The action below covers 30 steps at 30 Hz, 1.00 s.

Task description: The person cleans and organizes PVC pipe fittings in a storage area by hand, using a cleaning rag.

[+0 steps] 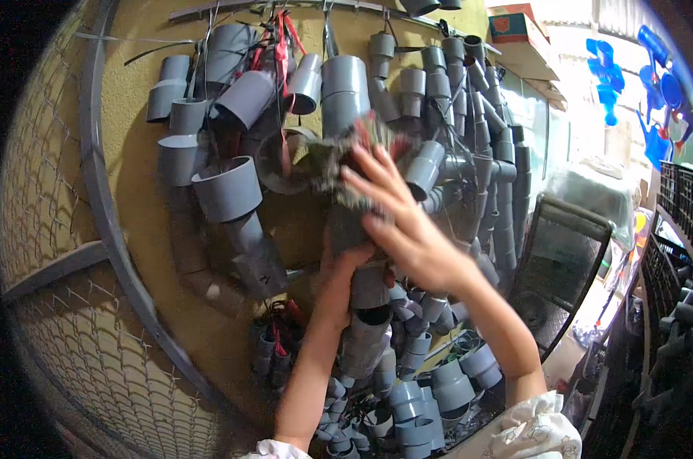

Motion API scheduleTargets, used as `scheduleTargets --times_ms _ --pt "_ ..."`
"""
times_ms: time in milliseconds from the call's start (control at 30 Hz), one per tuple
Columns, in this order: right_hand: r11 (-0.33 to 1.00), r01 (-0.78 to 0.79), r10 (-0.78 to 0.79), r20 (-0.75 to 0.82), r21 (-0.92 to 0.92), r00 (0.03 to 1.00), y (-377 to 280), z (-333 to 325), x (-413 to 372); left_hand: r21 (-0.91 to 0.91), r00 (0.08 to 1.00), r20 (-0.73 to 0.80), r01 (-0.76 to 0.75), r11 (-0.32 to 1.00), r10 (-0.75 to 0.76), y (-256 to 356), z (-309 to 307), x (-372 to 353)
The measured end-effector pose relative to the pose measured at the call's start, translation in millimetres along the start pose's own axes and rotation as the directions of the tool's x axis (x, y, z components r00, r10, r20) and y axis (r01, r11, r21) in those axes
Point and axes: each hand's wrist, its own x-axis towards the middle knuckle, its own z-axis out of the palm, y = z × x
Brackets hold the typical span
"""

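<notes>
Yellow wall (136,229): my right hand (411,233) spreads fingers (373,183) on a limp-looking mottled rag (333,157); left hand (337,283) clasps a rigid grey plastic fitting (369,289).

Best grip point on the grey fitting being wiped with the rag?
Probably its lower barrel, wrapped from below and the front, where the left hand sits. The grey fitting hangs upright with a round wall, the rag and right hand cover its top, and the yellow wall blocks the back.

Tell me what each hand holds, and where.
The right hand presses a mottled rag under its spread fingers; the left hand appears to grip the hanging grey pipe fitting around its lower part.
</notes>
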Motion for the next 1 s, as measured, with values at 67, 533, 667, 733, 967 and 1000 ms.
scheduleTargets --times_ms 67,533,667,733,967,1000 --pt "0.997 0.073 -0.074 -0.088 -0.01 0.993 22.8 -7.0 31.1 -0.051 0.997 -0.004 0.078 0.996 -0.078 -6.9 -3.5 -1.3" --pt "0.997 -0.073 0.071 0.063 0.022 0.995 -33.0 19.9 -26.6 0.093 0.986 -0.109 -0.113 0.989 0.123 -9.7 -23.6 3.6" --pt "0.999 -0.04 0.041 -0.224 0.007 0.974 27.3 7.6 41.0 0.033 0.991 0.024 0.132 0.991 -0.133 -7.5 -13.3 -0.1" --pt "1.0 -0.01 0.013 -0.231 0.013 0.973 49.5 -3.7 72.6 0.076 0.992 0.057 0.107 0.991 -0.111 -7.8 -8.0 0.8" --pt "0.998 -0.001 -0.009 -0.184 -0.057 0.983 19.9 18.7 22.8 -0.011 0.993 -0.007 0.116 0.993 -0.116 -14.0 -23.1 1.6" --pt "0.992 0.015 -0.028 -0.1 -0.128 0.995 3.6 23.5 1.6 -0.024 0.993 -0.071 0.097 0.995 -0.098 -15.7 -24.9 2.8"
